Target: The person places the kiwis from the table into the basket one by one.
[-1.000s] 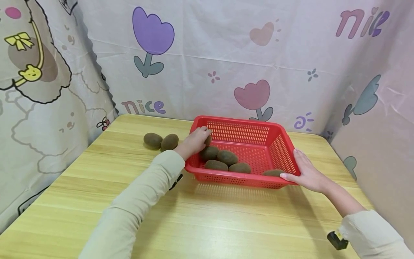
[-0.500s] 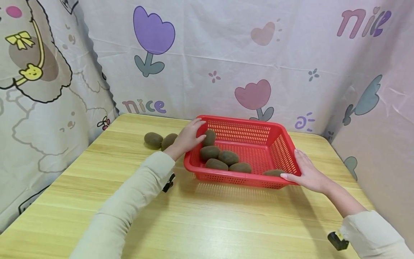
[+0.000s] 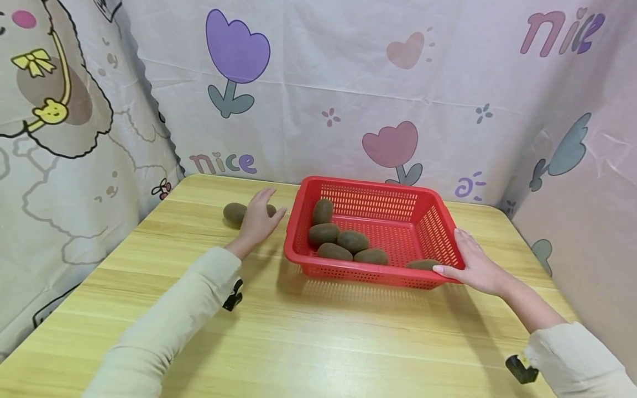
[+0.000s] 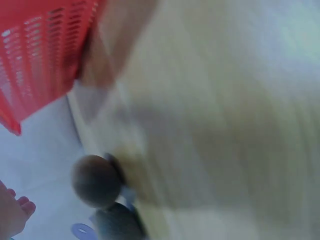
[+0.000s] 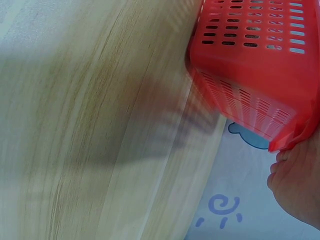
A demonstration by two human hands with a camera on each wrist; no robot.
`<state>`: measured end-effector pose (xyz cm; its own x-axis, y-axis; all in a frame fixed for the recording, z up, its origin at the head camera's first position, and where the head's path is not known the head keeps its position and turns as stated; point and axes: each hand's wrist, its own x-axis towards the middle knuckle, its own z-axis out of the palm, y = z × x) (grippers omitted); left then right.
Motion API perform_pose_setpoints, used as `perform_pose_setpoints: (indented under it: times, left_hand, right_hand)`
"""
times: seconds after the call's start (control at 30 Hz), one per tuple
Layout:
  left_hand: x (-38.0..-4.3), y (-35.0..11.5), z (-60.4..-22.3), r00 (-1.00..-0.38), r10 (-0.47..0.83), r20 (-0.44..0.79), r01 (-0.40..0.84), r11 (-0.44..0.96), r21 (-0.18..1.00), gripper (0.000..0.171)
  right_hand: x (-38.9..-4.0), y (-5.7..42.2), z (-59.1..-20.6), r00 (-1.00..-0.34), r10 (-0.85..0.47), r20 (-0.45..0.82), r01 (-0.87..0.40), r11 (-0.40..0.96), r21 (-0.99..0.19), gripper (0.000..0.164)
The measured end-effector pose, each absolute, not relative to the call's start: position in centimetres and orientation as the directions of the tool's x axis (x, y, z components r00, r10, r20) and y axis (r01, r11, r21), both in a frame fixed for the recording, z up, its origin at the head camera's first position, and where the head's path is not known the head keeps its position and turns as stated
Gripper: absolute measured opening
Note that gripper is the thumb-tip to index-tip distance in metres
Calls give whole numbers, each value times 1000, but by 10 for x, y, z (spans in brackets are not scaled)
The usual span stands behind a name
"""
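Note:
My left hand [image 3: 256, 221] hovers left of the red plastic basket [image 3: 373, 272], fingers extended and thumb apart, holding nothing. Two kiwis are near it on the table: one kiwi [image 3: 234, 213] shows to its left, and the other [image 3: 271, 210] is mostly hidden behind it. Both kiwis [image 4: 96, 181] appear blurred in the left wrist view, apart from the fingers. Several brown kiwis lie in the basket, mostly at its left side, including an upright-lying kiwi [image 3: 323, 211]; a single kiwi [image 3: 422, 265] lies at the front right. My right hand [image 3: 478, 266] grips the basket's front right corner, thumb over the rim.
The basket stands on a light wooden table [image 3: 318, 342], towards its back. A printed cloth [image 3: 318, 66] hangs behind and at both sides. A small black device [image 3: 233, 296] is on the left wrist and another black device [image 3: 521, 369] on the right.
My left hand has let go of a kiwi at the basket's left end, come out over the rim and moved left towards the two kiwis on the table. The right hand stays on the corner.

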<state>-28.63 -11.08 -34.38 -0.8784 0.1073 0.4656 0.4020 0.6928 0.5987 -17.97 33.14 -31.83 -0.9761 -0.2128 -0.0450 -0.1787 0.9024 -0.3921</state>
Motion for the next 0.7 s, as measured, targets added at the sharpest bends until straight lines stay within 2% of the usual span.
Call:
perform_pose_setpoints:
  times: [0.17, 0.37, 0.7]
  left_hand:
    - [-285, -123, -359, -891, 68, 449, 371, 678, 634, 59]
    - [-288, -132, -373, -929, 22, 369, 286, 674, 681, 66]
    - [-295, -135, -386, -941, 0, 338, 244, 691, 680, 67]
  right_hand:
    - [-180, 331, -318, -976, -215, -42, -182, 903, -390, 107]
    - [-179, 330, -318, -976, -215, -40, -182, 901, -394, 106]
    - [-179, 331, -318, -976, -213, -45, -179, 901, -396, 107]
